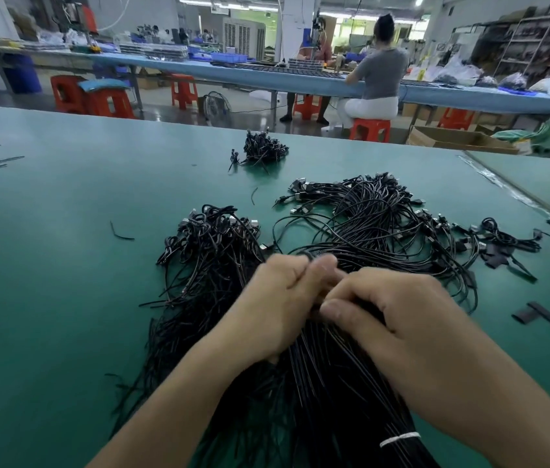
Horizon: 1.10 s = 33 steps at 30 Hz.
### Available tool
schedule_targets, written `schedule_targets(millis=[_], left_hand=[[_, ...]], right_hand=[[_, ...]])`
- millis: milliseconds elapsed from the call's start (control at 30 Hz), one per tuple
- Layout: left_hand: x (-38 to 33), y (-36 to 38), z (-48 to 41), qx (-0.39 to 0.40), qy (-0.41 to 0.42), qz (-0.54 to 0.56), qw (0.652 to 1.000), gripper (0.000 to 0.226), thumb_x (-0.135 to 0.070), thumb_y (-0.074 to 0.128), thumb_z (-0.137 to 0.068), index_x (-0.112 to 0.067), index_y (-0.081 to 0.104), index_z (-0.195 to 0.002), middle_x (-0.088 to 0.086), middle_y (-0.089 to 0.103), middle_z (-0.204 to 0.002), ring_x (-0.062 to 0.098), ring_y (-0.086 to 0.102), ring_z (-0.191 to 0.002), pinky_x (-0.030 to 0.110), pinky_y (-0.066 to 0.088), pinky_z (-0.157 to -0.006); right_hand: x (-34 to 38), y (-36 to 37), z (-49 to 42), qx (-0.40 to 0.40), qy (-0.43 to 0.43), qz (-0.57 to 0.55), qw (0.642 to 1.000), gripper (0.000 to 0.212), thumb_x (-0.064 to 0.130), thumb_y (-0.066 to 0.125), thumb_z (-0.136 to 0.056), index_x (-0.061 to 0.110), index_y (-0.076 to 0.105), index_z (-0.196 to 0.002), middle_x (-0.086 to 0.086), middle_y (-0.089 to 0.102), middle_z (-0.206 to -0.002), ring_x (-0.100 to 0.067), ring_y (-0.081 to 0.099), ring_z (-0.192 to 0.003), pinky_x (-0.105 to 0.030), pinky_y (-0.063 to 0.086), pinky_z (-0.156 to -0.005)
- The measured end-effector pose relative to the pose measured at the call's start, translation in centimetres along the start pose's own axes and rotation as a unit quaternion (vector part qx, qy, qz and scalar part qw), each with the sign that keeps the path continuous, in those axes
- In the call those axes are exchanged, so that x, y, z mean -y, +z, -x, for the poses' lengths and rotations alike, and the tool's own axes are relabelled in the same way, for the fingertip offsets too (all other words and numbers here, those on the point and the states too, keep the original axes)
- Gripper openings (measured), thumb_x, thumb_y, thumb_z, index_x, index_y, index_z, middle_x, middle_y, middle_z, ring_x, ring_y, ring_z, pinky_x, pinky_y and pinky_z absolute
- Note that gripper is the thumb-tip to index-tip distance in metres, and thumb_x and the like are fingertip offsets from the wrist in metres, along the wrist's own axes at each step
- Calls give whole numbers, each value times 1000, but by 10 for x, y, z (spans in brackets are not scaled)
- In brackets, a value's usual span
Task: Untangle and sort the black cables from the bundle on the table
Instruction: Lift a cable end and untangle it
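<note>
A thick bundle of black cables [334, 393] lies on the green table [64, 265] right in front of me, tied near its lower end by a white band [400, 439]. My left hand [273, 298] grips strands at the bundle's top, fingers curled. My right hand [391, 309] pinches cables beside it, thumb pressed against the strands. A looped pile of cables with plugs [212, 241] lies to the left. A spread-out tangle of cables [375, 224] sits behind my hands.
A small cable heap [263, 148] sits far back in the middle. Loose black sleeve pieces [537, 314] lie at the right, stray wire bits [121, 234] at the left. Beyond the table's far edge a person [378, 76] sits at another bench among red stools [369, 130].
</note>
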State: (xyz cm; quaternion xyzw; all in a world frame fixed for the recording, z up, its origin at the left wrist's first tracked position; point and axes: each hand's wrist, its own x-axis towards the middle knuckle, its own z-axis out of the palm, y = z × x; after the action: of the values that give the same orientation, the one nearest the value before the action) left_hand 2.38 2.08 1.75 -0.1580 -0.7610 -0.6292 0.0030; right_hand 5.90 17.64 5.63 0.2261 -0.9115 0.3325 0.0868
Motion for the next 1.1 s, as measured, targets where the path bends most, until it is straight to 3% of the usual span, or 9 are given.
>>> schedule_targets(millis=[133, 233, 333, 500, 700, 767, 833, 967, 1100], left_hand=[[-7, -8, 6, 189, -110, 127, 967, 52, -45, 40, -101, -17, 72, -70, 0, 65, -56, 8, 57, -46, 15, 46, -47], [-7, -16, 5, 197, -148, 141, 959, 52, -50, 48, -95, -19, 65, -57, -6, 41, -42, 6, 35, -36, 14, 29, -37], [-8, -19, 5, 221, -162, 187, 943, 52, -47, 48, -96, -20, 51, -52, -8, 29, -42, 4, 23, -34, 13, 21, -34], [-11, -19, 7, 226, -177, 196, 938, 55, -57, 44, -95, -24, 41, -51, -4, 41, -44, 6, 33, -36, 14, 27, -35], [-8, -3, 4, 107, -169, 139, 970, 57, -46, 49, -99, -21, 50, -48, 1, 49, -55, 11, 48, -48, 22, 46, -51], [-8, 0, 3, 107, -187, 189, 958, 53, -45, 50, -100, -5, 68, -70, 12, 60, -69, 21, 61, -62, 44, 58, -72], [-10, 3, 4, 114, -216, 254, 936, 50, -47, 50, -100, -3, 73, -95, 15, 68, -84, 25, 69, -73, 52, 60, -70], [-11, 6, 6, 119, -272, 276, 914, 56, -59, 43, -98, -14, 74, -94, 7, 71, -76, 23, 70, -61, 34, 56, -44], [-4, 9, 4, 71, -279, 215, 933, 67, -70, 38, -94, -9, 66, -95, 8, 64, -66, 19, 56, -42, 11, 29, -31]], right_hand=[[-7, -6, 0, -56, -10, -38, 998, 19, 28, 71, -86, 27, 68, -67, 19, 67, -68, -3, 64, -75, -16, 44, -71], [-10, -1, -4, -78, -3, -116, 990, 16, 19, 78, -82, 24, 67, -72, 14, 70, -64, -5, 65, -66, -22, 50, -69], [-13, 4, -6, -46, 24, -186, 981, 14, 27, 79, -80, 26, 66, -80, 4, 71, -75, -14, 67, -69, -48, 56, -73], [-13, 4, -6, 0, 38, -223, 974, 17, 38, 72, -74, 26, 65, -83, 4, 72, -78, -18, 70, -74, -52, 56, -77], [-16, 9, -5, -45, 56, -130, 989, 12, 23, 71, -86, 30, 62, -83, 9, 71, -71, -8, 65, -62, -36, 55, -64], [-13, 11, -5, -79, 58, -108, 989, 9, 26, 69, -85, 31, 61, -83, 13, 69, -73, -7, 64, -67, -30, 53, -64], [-10, 16, -6, -112, 51, -98, 987, 13, 23, 69, -86, 28, 60, -78, 17, 67, -73, -5, 64, -70, -20, 51, -62], [-5, 23, -9, -144, 28, -54, 988, 19, 17, 71, -86, 27, 61, -74, 19, 65, -74, -2, 62, -74, -8, 41, -60], [-7, 24, -10, -170, 12, -48, 984, 18, 16, 73, -86, 26, 63, -75, 15, 62, -61, -2, 62, -65, -8, 40, -58]])
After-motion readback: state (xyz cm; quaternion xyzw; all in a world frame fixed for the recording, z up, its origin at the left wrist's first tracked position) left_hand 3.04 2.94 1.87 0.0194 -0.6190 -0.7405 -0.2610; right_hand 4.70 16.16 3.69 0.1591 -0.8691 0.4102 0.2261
